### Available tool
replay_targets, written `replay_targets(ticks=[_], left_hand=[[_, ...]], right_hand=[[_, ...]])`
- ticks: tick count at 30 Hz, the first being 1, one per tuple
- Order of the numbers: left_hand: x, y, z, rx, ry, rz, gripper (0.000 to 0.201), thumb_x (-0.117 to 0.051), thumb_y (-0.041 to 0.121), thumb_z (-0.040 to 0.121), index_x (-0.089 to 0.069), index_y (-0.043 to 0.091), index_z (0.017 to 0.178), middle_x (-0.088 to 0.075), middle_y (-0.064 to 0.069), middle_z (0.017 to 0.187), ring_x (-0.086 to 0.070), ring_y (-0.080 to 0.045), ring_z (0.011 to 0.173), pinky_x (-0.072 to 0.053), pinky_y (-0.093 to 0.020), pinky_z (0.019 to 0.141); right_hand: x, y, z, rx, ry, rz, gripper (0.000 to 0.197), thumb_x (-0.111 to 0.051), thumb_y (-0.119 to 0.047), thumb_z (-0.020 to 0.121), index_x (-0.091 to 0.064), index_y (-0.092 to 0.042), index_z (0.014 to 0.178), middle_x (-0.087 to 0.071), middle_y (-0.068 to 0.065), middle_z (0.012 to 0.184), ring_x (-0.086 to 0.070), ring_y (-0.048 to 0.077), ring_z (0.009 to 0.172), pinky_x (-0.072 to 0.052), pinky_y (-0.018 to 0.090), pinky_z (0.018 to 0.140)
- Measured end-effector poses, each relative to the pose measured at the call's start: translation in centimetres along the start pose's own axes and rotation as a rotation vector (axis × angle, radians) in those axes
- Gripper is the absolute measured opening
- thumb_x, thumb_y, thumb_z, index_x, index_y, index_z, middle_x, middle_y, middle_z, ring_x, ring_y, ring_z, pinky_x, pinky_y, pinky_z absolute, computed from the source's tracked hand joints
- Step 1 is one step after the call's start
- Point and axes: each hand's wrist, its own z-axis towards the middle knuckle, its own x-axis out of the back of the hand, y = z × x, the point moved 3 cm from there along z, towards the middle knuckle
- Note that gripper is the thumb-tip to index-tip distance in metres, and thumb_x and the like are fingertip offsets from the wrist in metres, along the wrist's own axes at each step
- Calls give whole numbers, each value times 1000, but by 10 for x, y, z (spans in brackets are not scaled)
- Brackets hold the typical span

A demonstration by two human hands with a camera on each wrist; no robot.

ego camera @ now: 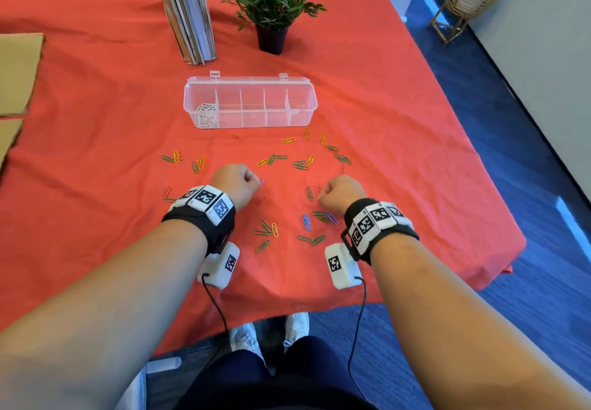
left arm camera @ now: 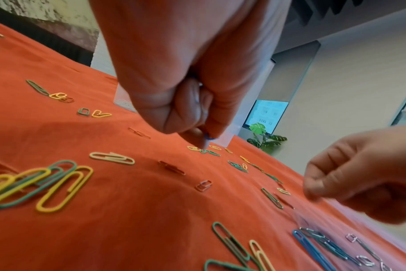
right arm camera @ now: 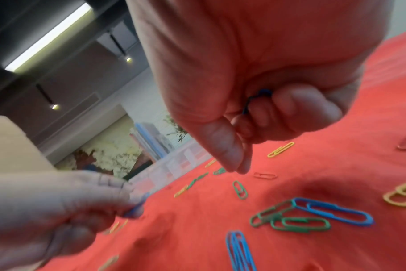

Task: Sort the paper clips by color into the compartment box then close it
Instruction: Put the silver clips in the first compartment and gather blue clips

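The clear compartment box (ego camera: pixel 311 102) stands open on the red cloth, with silver clips (ego camera: pixel 206 115) in its leftmost cell. Green, yellow, red and blue paper clips lie scattered in front of it. My left hand (ego camera: pixel 254 181) is curled above the cloth and pinches a blue paper clip (ego camera: pixel 261 181), also seen at its fingertips (left arm camera: pixel 206 137). My right hand (ego camera: pixel 323 195) is curled too; a blue clip (right arm camera: pixel 261 94) is tucked under its folded fingers, while thumb and forefinger meet just above the cloth. Two blue clips (ego camera: pixel 306 221) lie near the right wrist.
A stack of books (ego camera: pixel 188 10) and a potted plant (ego camera: pixel 271 3) stand behind the box. Cardboard (ego camera: pixel 16 71) lies at the far left. The table's edge runs close on the right and near side, with blue floor beyond.
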Motion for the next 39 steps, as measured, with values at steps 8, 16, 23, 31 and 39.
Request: replay_targets(ticks=[8,16,23,31,39], left_hand=[[-20,-12,-4,111,-165,-303,17,-51,11,90,-66,19,86,-64,3,78,-53,-9,61,-43,-22,61],[-24,-3,-12,354,-322,-794,26,-41,-3,89,-58,16,82,-54,-3,70,-30,0,30,-22,-8,33],[-38,12,-14,415,-383,-834,30,-41,30,97,-51,18,72,-40,3,61,-33,-5,43,-26,-9,35],[-65,36,-14,-157,-273,28,16,-72,36,76,-71,22,85,-61,6,69,-56,-15,69,-42,-25,68],[-84,41,-19,-312,-305,387,14,-65,27,81,-70,16,88,-73,-4,95,-65,-24,94,-46,-28,82]], right_hand=[[-48,-18,-11,94,-111,-248,35,-52,-28,87,-62,-1,108,-65,18,115,-61,33,109,-51,34,84],[-29,-3,-3,14,-258,392,29,-53,-11,86,-48,-17,58,-49,9,56,-44,12,38,-32,17,38],[-2,33,0,-134,-188,988,28,-44,9,86,-52,-18,81,-44,4,62,-34,7,39,-23,11,33],[-7,52,0,-101,-148,305,11,-52,-9,81,-58,-14,72,-56,11,71,-54,22,55,-42,25,52],[-32,33,-4,103,-53,-204,32,-48,-15,86,-61,2,110,-62,21,118,-59,32,112,-49,35,92]])
